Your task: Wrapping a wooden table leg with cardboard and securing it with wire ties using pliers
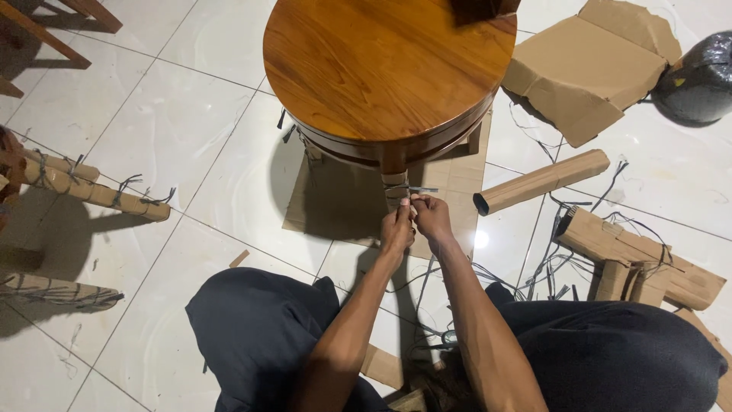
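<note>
Floor tiles (191, 137) spread all round me, littered with cardboard. Far and centre stands a round wooden table (385, 65) on a flat cardboard sheet (335, 206). To its right lie a torn box (591, 69), a cardboard tube (543, 181) and a strapped bundle (640, 255); to the left, two wrapped legs (95, 191).

I judge I am stripping the wrapping (395, 183) from the table leg (393, 162), cutting its strap. My left hand (398, 226) and right hand (431, 216) are pressed together just below that wrapping, fingers pinched shut on a thin blade (422, 189) whose tip points right. Next, I think, the blade must slip under the strap without scoring the wood. The wrapping sits just beyond my fingertips, touching them.
</note>
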